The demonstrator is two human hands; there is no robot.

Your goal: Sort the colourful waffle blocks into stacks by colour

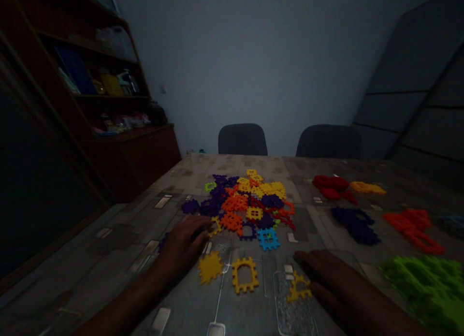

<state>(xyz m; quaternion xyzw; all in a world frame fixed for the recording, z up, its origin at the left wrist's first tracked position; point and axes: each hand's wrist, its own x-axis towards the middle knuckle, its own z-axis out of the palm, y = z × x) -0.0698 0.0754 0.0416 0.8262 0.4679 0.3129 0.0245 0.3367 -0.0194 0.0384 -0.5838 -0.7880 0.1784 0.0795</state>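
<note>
My left hand reaches to the near left edge of a mixed pile of interlocking plastic building pieces. Its thumb and fingertips close around a small yellow building piece. On the right, my right hand lies low over the table with its fingers stretched out, beside a yellow frame-like piece. Its thumb is close to that piece; I cannot tell if they touch. Between my hands lie a solid yellow square and a yellow square with an arched opening. A blue window piece sits behind them.
Sorted groups lie on the right: red pieces, yellow pieces, purple pieces, orange pieces and green pieces. Two chairs stand behind the patterned table. A wooden shelf unit is at left.
</note>
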